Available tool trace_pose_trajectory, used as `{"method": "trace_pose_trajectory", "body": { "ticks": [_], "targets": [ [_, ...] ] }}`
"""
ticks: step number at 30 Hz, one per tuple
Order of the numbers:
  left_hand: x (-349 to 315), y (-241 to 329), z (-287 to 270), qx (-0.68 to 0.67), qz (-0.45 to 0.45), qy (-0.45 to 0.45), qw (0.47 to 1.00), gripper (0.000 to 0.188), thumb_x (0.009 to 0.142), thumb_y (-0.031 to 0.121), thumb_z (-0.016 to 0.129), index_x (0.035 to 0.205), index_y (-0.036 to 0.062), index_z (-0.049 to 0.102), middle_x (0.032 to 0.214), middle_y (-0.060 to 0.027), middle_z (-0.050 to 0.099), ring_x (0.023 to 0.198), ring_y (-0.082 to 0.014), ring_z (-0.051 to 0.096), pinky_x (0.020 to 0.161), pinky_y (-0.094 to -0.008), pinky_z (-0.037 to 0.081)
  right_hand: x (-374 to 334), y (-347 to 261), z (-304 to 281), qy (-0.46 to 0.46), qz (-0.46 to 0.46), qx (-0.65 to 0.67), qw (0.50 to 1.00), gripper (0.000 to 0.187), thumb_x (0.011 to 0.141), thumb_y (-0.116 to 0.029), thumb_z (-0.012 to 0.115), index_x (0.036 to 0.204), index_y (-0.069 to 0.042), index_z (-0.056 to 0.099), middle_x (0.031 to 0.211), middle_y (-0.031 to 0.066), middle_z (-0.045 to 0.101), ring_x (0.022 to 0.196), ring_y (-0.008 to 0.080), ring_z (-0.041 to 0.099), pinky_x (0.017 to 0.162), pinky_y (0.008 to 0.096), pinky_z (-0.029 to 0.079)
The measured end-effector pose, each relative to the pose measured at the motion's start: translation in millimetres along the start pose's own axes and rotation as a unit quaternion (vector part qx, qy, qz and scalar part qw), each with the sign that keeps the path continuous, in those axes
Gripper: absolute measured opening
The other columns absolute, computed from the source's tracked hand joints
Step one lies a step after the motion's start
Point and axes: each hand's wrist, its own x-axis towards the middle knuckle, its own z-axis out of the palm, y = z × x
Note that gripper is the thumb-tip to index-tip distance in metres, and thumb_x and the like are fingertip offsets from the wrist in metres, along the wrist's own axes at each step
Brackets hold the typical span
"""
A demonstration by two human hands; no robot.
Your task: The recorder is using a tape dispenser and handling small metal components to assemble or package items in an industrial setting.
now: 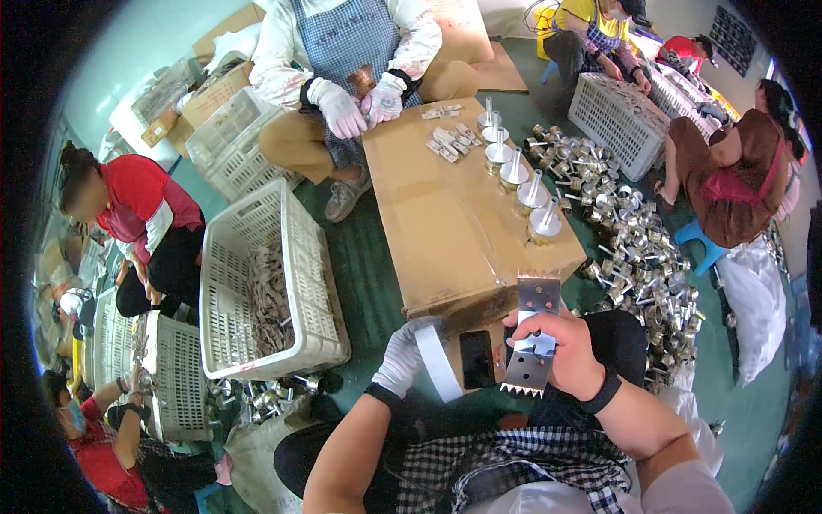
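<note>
At five o'clock from the middle of the cardboard-box surface (437,214), a toothed metal plate (525,371) is held at mid-length by the right hand (567,351), its grip closed. Near six o'clock, a white band (439,367) appears clasped near its upper end by the gloved left hand (399,358), fingers partly hidden. The plate is judged stiff, light and slick, best taken by its long edges, away from the teeth.
</note>
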Motion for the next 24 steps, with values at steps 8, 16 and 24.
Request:
{"method": "trace_pose_trajectory", "body": {
  "ticks": [8,16,24],
  "targets": [
    [11.4,-3.5,-12.3,-0.004,0.015,0.013,1.000,0.021,0.083,0.010,0.055,0.100,-0.0002,0.064,0.089,-0.0141,0.066,0.076,-0.0259,0.064,0.074,-0.0402,0.054,2.1,-3.4,-2.6,-0.004,-0.031,-0.030,0.999,0.029,0.062,0.005,0.070,0.086,-0.009,0.061,0.100,0.0083,0.065,0.096,0.0261,0.061,0.082,0.0330,0.048],
    [8.4,-1.9,-6.6,0.016,0.030,0.016,0.999,0.020,0.081,0.009,0.060,0.099,0.0018,0.065,0.086,-0.0127,0.067,0.072,-0.0239,0.064,0.068,-0.0365,0.055,-0.4,-3.1,-0.4,-0.004,-0.045,-0.049,0.998,0.030,0.062,0.005,0.070,0.087,-0.009,0.061,0.102,0.0082,0.064,0.097,0.0259,0.061,0.082,0.0331,0.048],
    [6.0,3.0,-5.0,-0.005,0.005,0.011,1.000,0.018,0.083,0.008,0.060,0.100,0.0035,0.065,0.087,-0.0097,0.067,0.073,-0.0199,0.064,0.068,-0.0330,0.055,-4.3,-4.0,1.2,-0.009,-0.027,-0.035,0.999,0.030,0.062,0.006,0.070,0.087,-0.010,0.062,0.103,0.0081,0.064,0.098,0.0259,0.060,0.083,0.0334,0.048]
  ]
}}
